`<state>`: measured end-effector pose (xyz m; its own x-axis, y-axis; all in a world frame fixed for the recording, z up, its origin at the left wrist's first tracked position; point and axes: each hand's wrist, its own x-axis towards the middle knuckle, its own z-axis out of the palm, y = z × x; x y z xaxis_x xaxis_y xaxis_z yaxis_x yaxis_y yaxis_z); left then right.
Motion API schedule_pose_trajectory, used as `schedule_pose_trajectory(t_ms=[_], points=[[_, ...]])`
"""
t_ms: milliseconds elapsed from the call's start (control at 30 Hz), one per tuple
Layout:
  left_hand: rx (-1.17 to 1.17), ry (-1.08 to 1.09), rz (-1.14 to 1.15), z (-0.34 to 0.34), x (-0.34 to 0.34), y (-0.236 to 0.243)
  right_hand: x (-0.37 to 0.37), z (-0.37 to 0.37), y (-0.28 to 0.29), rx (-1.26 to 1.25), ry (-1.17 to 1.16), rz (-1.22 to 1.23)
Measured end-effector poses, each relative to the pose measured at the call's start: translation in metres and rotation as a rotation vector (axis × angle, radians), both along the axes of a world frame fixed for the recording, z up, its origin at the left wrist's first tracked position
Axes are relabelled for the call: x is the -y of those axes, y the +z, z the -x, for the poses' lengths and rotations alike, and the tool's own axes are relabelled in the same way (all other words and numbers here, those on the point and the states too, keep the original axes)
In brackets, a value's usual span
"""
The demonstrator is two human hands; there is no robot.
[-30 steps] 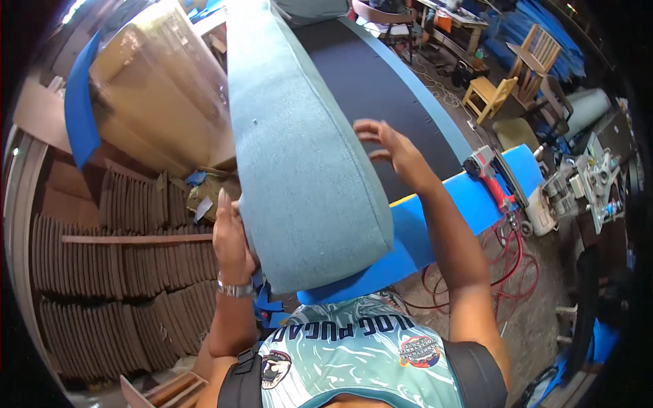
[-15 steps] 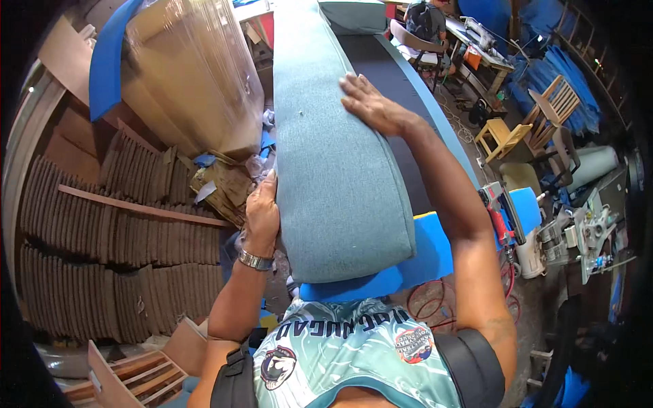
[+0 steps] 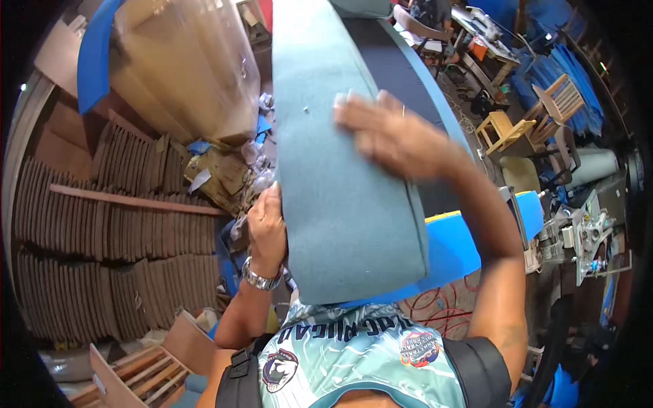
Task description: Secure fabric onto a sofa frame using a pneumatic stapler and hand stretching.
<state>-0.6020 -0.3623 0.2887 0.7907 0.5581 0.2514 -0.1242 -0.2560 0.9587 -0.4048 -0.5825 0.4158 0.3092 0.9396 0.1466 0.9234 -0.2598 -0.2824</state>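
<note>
A long upholstered piece [image 3: 347, 204] in grey-green fabric stretches away from my body, a padded block with a seam along its right edge. My left hand [image 3: 266, 228], with a metal-banded watch at the wrist, grips its left side near the close end; some fingers are hidden. Blurred by motion, my right hand [image 3: 398, 132] is over the top and right edge, fingers stretched out and holding nothing. A small speck [image 3: 306, 109] shows on the fabric. Right of the block lies a dark recessed panel [image 3: 398, 75] with a lighter blue-grey border.
Blue padding [image 3: 449, 248] lies under the near end. Brown ribbed pieces [image 3: 88, 231] are stacked at left, below a plastic-wrapped carton [image 3: 183, 75]. Red hose [image 3: 442, 306] loops on the floor. Wooden chairs [image 3: 503, 132] stand at right; a person [image 3: 425, 13] sits far back.
My right hand has moved nearer along the fabric, from lying flat to a blurred sweep. The upholstered piece appears slightly closer to my body. My left hand stays at its left side.
</note>
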Motion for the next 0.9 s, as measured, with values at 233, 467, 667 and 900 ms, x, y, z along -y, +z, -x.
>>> schedule_pose_trajectory(t_ms=[233, 467, 667, 900], points=[[-0.054, 0.031, 0.117, 0.005, 0.003, 0.004, -0.108, -0.039, -0.011, 0.216, -0.078, 0.236], [-0.051, 0.01, -0.053, -0.005, -0.01, 0.012, -0.081, 0.046, 0.002, 0.201, 0.174, 0.225], [-0.119, -0.113, 0.649, -0.034, -0.026, 0.035, -0.068, 0.076, 0.01, 0.228, 0.297, 0.2], [-0.106, -0.111, 0.407, -0.044, -0.027, 0.024, -0.057, 0.094, 0.013, 0.163, 0.407, 0.139]])
